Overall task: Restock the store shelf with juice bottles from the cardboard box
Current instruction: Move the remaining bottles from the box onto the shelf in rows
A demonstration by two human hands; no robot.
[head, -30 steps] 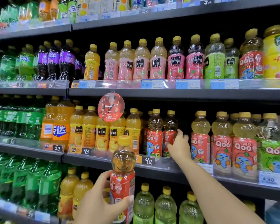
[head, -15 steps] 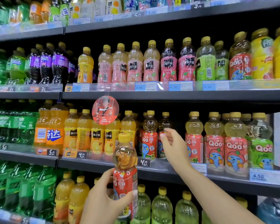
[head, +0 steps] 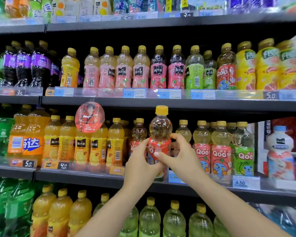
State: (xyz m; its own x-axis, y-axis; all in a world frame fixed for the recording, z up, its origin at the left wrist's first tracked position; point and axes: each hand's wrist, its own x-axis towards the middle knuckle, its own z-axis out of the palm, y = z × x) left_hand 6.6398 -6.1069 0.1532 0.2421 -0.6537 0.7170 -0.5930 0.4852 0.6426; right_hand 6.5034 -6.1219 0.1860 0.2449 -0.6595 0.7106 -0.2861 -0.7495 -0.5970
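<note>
Head view: we see both hands on one upright juice bottle (head: 160, 132) with a red label and yellow cap, raised before the middle shelf (head: 92, 177); left hand (head: 140, 161) curls round its label from the left; right hand (head: 179, 156) wraps it from the right, thumb across the front; red-labelled Qoo bottles (head: 220, 151) stand just beside.

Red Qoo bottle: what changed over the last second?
The left hand lifted the red Qoo bottle from below the shelf edge up to the Qoo row. The right hand left the shelved bottles and now grips it too. The shelved Qoo bottles stayed put.
</note>
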